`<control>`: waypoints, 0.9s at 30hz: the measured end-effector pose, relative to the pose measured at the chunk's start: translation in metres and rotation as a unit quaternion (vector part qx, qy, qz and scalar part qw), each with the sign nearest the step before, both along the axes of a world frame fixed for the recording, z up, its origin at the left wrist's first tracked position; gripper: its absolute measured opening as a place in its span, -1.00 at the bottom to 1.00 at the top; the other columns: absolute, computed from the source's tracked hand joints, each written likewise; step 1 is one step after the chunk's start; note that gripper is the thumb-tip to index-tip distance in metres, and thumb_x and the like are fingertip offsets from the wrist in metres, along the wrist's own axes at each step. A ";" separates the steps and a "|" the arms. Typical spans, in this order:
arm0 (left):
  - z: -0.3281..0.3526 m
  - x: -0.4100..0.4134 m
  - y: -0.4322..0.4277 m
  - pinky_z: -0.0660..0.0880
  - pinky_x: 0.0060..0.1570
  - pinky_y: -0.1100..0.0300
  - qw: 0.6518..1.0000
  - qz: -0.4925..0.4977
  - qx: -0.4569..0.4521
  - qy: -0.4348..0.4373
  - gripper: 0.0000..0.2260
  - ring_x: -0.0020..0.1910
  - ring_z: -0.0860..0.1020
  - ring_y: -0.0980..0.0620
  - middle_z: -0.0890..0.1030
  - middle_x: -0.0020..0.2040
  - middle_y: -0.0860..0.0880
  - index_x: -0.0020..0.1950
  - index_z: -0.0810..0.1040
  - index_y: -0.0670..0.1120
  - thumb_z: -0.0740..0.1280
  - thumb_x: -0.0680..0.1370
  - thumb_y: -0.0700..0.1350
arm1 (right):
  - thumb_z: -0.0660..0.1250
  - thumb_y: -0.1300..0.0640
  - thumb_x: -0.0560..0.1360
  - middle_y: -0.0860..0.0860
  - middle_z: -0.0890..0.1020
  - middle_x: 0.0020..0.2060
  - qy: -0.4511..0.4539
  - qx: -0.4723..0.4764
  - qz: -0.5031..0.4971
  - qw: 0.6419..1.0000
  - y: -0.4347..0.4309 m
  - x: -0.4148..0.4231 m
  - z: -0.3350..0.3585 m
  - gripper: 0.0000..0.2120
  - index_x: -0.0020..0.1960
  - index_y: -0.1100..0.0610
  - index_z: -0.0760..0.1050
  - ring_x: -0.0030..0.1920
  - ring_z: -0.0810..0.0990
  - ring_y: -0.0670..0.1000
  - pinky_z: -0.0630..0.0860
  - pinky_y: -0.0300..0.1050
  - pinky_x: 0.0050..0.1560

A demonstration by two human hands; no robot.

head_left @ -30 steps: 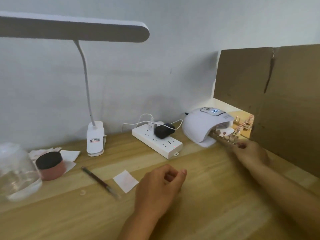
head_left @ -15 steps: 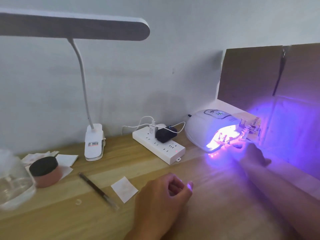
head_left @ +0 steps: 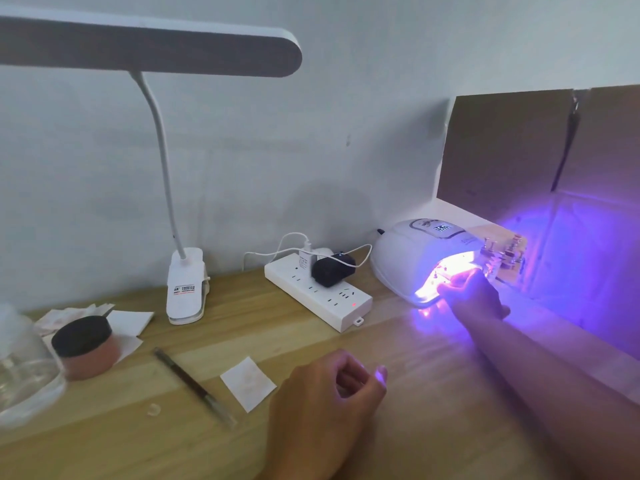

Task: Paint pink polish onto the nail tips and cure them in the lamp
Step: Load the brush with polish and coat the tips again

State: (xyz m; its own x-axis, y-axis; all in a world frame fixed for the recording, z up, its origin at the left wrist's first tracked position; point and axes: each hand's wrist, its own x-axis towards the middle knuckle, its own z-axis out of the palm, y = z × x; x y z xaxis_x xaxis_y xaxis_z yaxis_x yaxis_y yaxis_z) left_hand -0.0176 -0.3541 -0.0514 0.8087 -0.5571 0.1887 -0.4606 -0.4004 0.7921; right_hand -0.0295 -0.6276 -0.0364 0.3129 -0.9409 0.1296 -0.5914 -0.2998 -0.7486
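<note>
The white curing lamp stands at the back right of the wooden table and glows violet. My right hand is at its mouth with curled fingers reaching inside, holding the strip of nail tips, which is mostly lost in the glare. My left hand rests on the table in front, loosely curled and holding nothing. At the left sits a pink polish jar with a black lid. A thin brush lies on the table beside it.
A white power strip with plugs lies left of the curing lamp. A clip-on desk lamp arches overhead. A glass jar, paper squares, another rack of tips and a cardboard wall surround the area.
The curing lamp has switched on, casting violet light. My right hand has pushed the strip of tips deeper into its mouth. My left hand has stayed put.
</note>
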 end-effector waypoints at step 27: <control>0.001 0.004 0.002 0.48 -0.22 0.26 0.998 -0.018 -0.035 0.054 -0.81 -0.42 0.49 0.26 0.64 -0.30 0.28 -0.14 0.54 0.26 0.31 0.37 0.31 | 0.16 0.09 0.50 0.04 0.48 -0.04 -0.041 -0.189 0.156 0.968 -0.049 0.019 0.055 -0.74 0.15 -0.07 0.48 0.09 0.48 0.14 0.34 0.03 0.13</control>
